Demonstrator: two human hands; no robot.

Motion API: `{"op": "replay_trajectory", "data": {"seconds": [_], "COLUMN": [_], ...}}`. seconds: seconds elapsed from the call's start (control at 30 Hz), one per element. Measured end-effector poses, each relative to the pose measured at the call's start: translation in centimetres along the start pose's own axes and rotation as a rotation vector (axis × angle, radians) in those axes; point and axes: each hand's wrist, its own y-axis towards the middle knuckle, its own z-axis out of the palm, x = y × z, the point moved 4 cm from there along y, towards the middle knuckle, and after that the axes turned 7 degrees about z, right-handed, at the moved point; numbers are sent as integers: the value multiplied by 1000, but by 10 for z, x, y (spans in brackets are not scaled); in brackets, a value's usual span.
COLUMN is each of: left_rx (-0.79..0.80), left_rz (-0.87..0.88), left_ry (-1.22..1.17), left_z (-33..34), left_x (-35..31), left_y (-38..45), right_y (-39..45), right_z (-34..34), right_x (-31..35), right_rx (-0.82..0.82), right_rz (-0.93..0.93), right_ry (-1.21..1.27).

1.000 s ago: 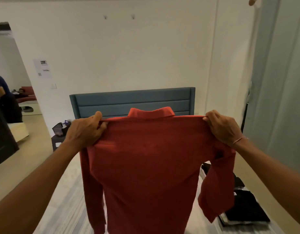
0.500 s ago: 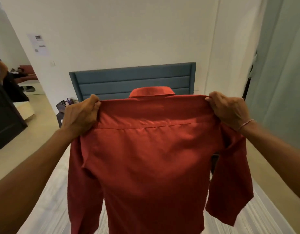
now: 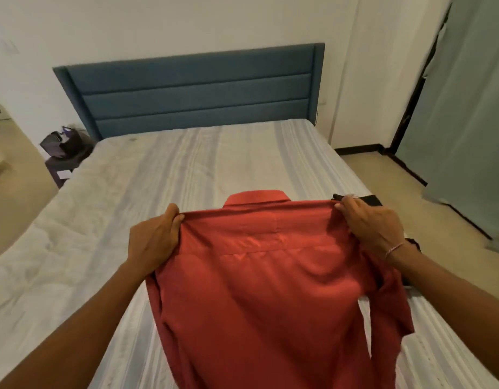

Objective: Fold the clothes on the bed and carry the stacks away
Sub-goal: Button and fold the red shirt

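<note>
A red collared shirt (image 3: 265,287) hangs with its back toward me over the near part of the bed (image 3: 164,175). My left hand (image 3: 154,240) grips its left shoulder and my right hand (image 3: 372,224) grips its right shoulder, stretching the shoulder line flat. The sleeves droop at both sides and the collar points toward the headboard. A pile of dark clothes (image 3: 372,200) lies on the bed's right edge, mostly hidden behind my right hand and the shirt.
The bed has a striped grey-white sheet and a blue padded headboard (image 3: 192,91). A small dark side table with a bag (image 3: 64,148) stands at the bed's left. A grey-green curtain (image 3: 467,113) hangs at the right, above beige floor.
The shirt and both hands have come down from in front of the headboard to low over the mattress. My view has tilted down, so the bed surface now shows.
</note>
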Motion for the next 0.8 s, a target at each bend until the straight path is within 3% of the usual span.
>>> {"op": "replay_trajectory", "data": {"seconds": [0.2, 0.37, 0.5, 0.8], "left_rx": [242, 228, 294, 449], "left_rz": [-156, -304, -354, -194], "left_ry": [-376, -615, -516, -161], "left_z": [169, 291, 366, 477], "left_x": [35, 55, 61, 80], "left_y": [-5, -1, 0, 23], "right_y": [-24, -31, -32, -26], "right_z": [163, 278, 348, 473], "right_x": [31, 49, 51, 43], "right_rx": [229, 360, 394, 515], "right_rz": [0, -6, 14, -52], "right_ry": [-19, -21, -2, -71]}}
